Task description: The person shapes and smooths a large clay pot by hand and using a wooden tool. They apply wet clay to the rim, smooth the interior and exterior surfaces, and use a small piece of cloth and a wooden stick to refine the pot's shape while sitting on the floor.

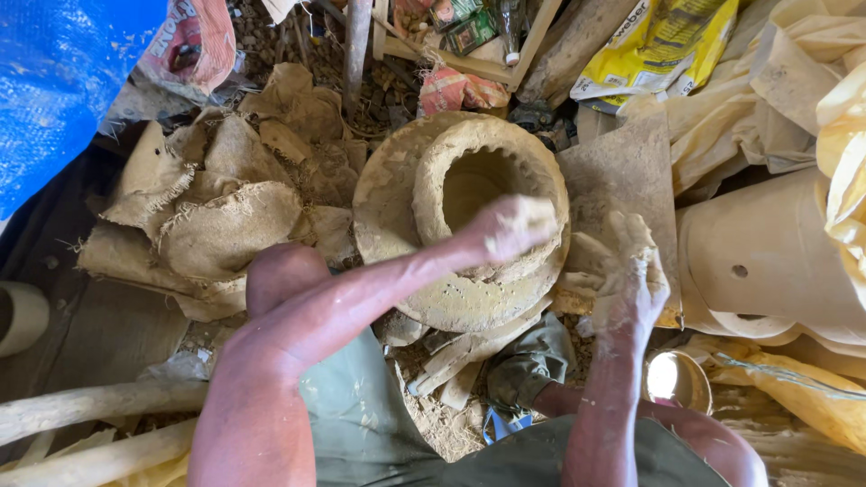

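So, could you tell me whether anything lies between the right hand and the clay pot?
Nothing visible does. The right hand hangs just beside the clay pot, with only bare disc edge between them. The left hand already rests on the pot's rim.

Both arms are bare from the shoulder down, with no sleeves, watch, bracelet or rings in sight. The left hand [516, 225] is caked in pale, wet clay that covers the fingers and knuckles and thins out to a smear along the forearm behind it. The right hand [631, 271] carries a thicker, lumpier coat of the same pale clay, with clumps stuck between the fingers and streaks running down the wrist below it. Below and between the hands, olive-green shorts [361, 415] cover the lap, dusted and spotted with dried clay; the fabric bunches near the bare knee under the right hand.
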